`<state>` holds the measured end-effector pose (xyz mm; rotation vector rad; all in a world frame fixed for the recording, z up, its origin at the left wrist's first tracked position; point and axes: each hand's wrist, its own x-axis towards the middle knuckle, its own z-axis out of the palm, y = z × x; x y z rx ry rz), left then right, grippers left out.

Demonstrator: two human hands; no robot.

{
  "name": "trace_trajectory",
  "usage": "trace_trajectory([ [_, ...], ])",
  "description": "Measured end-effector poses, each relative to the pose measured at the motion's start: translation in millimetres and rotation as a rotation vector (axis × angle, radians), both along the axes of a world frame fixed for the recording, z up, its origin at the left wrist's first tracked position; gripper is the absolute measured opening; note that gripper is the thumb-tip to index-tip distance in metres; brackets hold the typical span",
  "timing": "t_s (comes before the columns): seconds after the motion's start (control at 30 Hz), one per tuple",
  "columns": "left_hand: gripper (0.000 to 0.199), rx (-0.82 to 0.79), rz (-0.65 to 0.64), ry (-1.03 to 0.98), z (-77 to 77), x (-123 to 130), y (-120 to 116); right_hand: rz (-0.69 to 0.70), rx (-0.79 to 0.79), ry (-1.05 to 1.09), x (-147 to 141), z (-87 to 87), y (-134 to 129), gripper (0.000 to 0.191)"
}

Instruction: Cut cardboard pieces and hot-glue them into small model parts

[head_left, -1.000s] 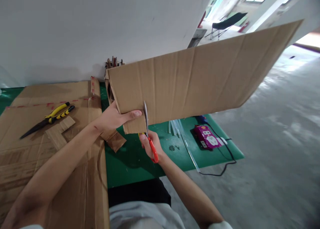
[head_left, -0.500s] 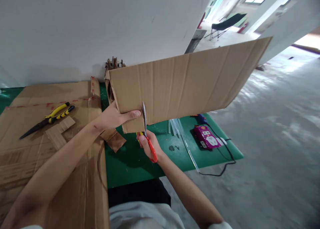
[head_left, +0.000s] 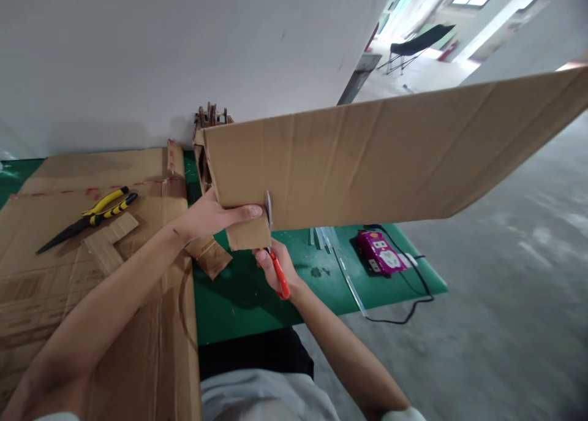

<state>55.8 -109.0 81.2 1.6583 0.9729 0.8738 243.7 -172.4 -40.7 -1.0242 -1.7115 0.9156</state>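
Centre of frame: our left hand (head_left: 206,219) pinches the cardboard panel (head_left: 340,163); our right hand (head_left: 283,263) has its fingers wrapped round the red-handled scissors (head_left: 280,276). Panel's far end has swung to the right edge; cut seems barely advanced

Shirt (head_left: 271,396): pale grey, softly creased
Sleeves (head_left: 404,415): whitish, leaving both forearms bare
Lower garment (head_left: 257,350): plain black
Left hand (head_left: 206,216): bare
Right hand (head_left: 278,265): bare
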Motion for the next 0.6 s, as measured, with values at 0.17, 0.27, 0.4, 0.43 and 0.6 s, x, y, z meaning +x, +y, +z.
trace_trajectory([
  [0.17, 0.044, -0.015, -0.029, -0.035, -0.1, 1.3, -0.9, -0.065, -0.025, -0.041, -1.2, 3.6, -2.0, 0.052],
  [0.27, 0.048, -0.054, -0.034, -0.035, -1.7, -0.7, 0.5, -0.080, -0.065, -0.039, -2.0, 5.5, -3.2, 0.053],
  [0.4, 0.054, -0.086, 0.004, 0.002, -4.5, -2.9, 2.1, -0.097, -0.082, -0.038, -2.4, 5.6, -3.4, 0.056],
  [0.43, 0.054, -0.086, 0.009, 0.000, -5.0, -2.9, 2.2, -0.098, -0.082, -0.040, -2.4, 5.3, -3.2, 0.056],
  [0.6, 0.052, -0.068, 0.009, -0.016, -4.2, -1.9, 2.0, -0.084, -0.087, -0.015, -1.6, 2.3, -2.6, 0.055],
])
